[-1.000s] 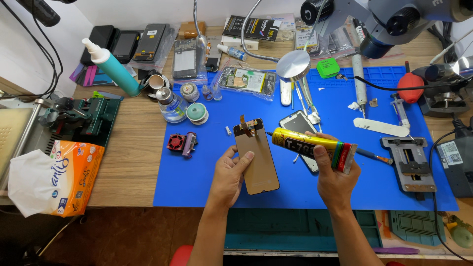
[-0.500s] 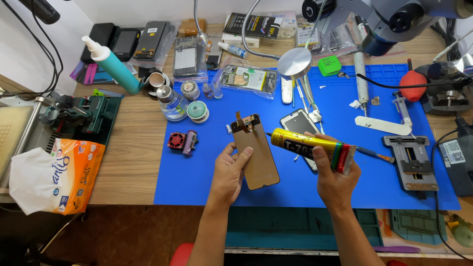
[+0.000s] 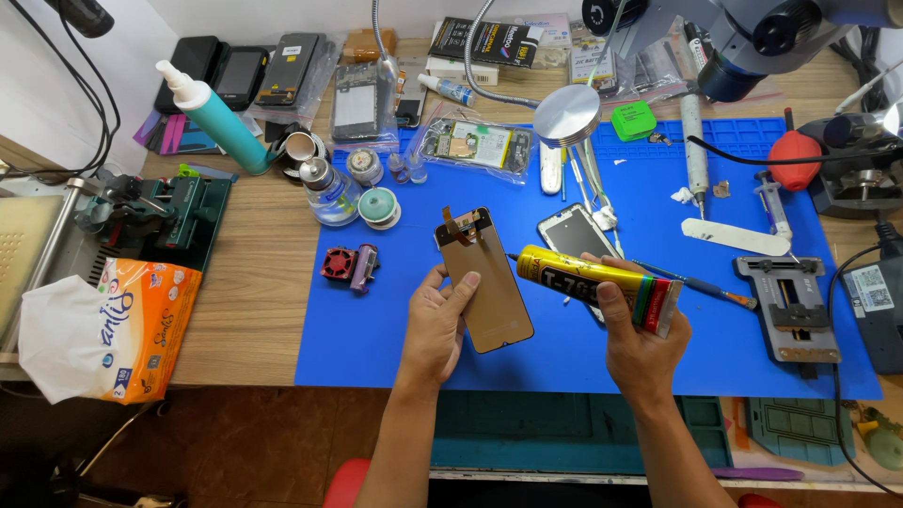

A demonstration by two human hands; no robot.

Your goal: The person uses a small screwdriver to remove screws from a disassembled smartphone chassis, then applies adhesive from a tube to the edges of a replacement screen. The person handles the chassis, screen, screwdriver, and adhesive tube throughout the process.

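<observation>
My left hand [image 3: 435,325] holds a thin brown phone screen panel [image 3: 487,287] by its lower left edge, its flex cable pointing away from me. My right hand [image 3: 638,339] grips a yellow tube of glue [image 3: 593,279] by its striped rear end, the black nozzle aimed left toward the panel's right edge. Both hover over a blue work mat [image 3: 564,357]. A phone frame [image 3: 576,230] lies on the mat just behind the tube.
A teal squeeze bottle [image 3: 216,118], small jars and a red fan sit to the left. A tissue pack [image 3: 113,329] lies on the wooden bench. A metal clamp jig [image 3: 790,310], tweezers, a microscope arm [image 3: 752,38] and a round lamp head [image 3: 567,115] crowd the right and back.
Both hands stay nearly still with the panel and tube; the panel has tilted slightly.
</observation>
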